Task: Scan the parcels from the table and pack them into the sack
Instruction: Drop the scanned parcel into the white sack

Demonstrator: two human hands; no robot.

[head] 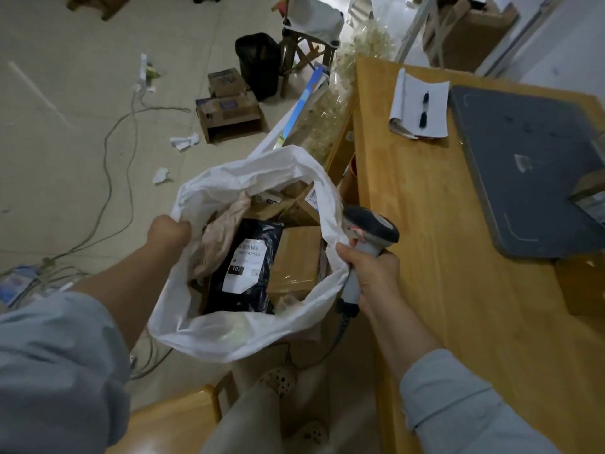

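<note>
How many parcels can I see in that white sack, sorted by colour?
Black mailer bag: 1
Beige crumpled bag: 1
Brown cardboard boxes: 2, the taped one and another behind it
Total: 4 showing in the sack; more may lie hidden beneath.

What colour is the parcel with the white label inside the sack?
The parcel is black; the head view shows it.
</note>
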